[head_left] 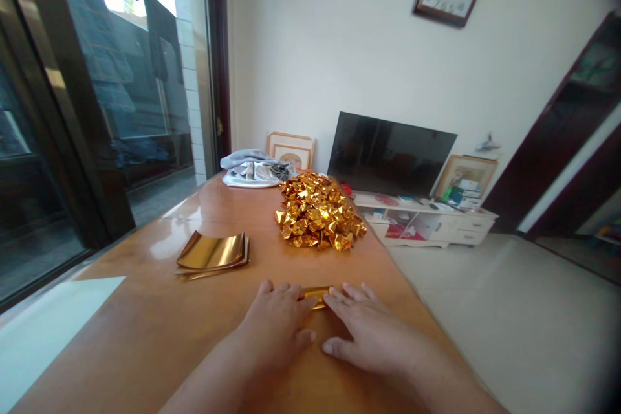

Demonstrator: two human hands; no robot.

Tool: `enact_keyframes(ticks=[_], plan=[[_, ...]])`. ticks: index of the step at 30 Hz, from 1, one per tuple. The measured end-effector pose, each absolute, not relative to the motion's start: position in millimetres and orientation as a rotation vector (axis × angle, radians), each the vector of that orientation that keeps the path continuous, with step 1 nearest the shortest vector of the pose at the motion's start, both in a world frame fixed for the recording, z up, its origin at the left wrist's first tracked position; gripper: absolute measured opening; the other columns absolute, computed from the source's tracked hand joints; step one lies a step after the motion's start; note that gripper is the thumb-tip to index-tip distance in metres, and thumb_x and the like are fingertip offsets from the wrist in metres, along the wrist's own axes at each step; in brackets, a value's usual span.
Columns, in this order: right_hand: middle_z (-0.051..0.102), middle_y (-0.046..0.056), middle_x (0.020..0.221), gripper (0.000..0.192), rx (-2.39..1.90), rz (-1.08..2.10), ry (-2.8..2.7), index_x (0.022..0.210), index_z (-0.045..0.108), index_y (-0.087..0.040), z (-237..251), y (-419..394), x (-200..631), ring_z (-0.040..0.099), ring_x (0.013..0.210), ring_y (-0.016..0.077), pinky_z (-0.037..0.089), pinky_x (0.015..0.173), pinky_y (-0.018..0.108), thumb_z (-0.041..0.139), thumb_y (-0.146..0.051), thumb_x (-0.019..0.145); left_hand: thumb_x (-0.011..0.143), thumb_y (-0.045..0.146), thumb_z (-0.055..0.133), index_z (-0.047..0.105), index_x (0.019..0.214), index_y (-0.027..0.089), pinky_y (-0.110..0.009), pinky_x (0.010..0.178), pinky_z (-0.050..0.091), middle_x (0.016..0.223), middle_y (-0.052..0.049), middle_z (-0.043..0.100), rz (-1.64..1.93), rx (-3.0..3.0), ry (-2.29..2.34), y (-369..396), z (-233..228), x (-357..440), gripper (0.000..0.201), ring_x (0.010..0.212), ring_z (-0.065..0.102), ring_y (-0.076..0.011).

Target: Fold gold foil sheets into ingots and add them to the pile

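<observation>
Grip: left hand [277,318] and right hand [365,325] lie palm down, fingers spread, closed round nothing; fingertips rest at opposite ends of a gold foil strip [320,294], nearer the right edge of the surface [136,330] than the left. Advisable: light, even pressure, creases straight; thin foil probably slips or wrinkles. Foil sheets [213,253]: loose stack, toward left edge. Folded foil pieces [317,213]: uncontained heap, along far right edge. White cabinet [440,231], beyond: open compartments hold small items, unidentifiable.
</observation>
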State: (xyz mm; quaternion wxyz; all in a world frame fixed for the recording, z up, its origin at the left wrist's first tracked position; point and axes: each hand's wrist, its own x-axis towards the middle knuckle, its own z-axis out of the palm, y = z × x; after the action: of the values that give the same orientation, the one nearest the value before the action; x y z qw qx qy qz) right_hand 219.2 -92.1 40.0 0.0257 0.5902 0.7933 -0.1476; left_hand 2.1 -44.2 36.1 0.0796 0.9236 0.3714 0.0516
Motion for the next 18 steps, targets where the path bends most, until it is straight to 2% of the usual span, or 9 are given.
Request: enact_keyframes(ticks=[3, 7, 14, 18], plan=[[0.029, 0.016, 0.161, 0.097, 1.795, -0.486, 2.444, 0.157, 0.027, -0.019, 43.3, -94.8, 217.9, 0.019, 0.149, 0.0374, 0.007, 0.12, 0.059, 0.05, -0.076, 0.082, 0.086, 0.046, 0.058, 0.061, 0.13, 0.032, -0.044, 0.093, 0.036, 0.12, -0.01, 0.062, 0.174, 2.779, 1.091, -43.4, 35.1, 0.7, 0.045, 0.111, 0.056, -0.03], [0.02, 0.015, 0.163, 0.103, 1.772, -0.502, 2.441, 0.157, 0.026, -0.023, 45.5, -98.9, 213.8, 0.011, 0.15, 0.0394, 0.002, 0.118, 0.062, 0.044, -0.085, 0.077, 0.085, 0.049, 0.059, 0.064, 0.126, 0.034, -0.046, 0.091, 0.036, 0.119, -0.01, 0.062, 0.178, 2.803, 1.064, -41.6, 31.4, -0.4, 0.044, 0.109, 0.056, -0.0307], [0.02, 0.014, 0.163, 0.099, 1.789, -0.441, 2.476, 0.157, 0.026, -0.023, 39.0, -104.0, 212.9, 0.006, 0.151, 0.0376, -0.001, 0.118, 0.062, 0.037, -0.085, 0.081, 0.084, 0.055, 0.058, 0.065, 0.126, 0.034, -0.046, 0.089, 0.037, 0.118, -0.01, 0.061, 0.19, 2.826, 1.064, -39.5, 26.1, -2.5, 0.047, 0.109, 0.055, -0.0313], [0.014, 0.015, 0.164, 0.098, 1.796, -0.427, 2.438, 0.156, 0.028, -0.023, 40.6, -106.0, 220.4, -0.001, 0.152, 0.0371, -0.007, 0.118, 0.062, 0.037, -0.085, 0.081, 0.084, 0.057, 0.057, 0.065, 0.125, 0.037, -0.047, 0.09, 0.038, 0.119, -0.01, 0.061, 0.158, 2.806, 1.055, -37.5, 25.5, -1.5, 0.046, 0.11, 0.055, -0.0324]])
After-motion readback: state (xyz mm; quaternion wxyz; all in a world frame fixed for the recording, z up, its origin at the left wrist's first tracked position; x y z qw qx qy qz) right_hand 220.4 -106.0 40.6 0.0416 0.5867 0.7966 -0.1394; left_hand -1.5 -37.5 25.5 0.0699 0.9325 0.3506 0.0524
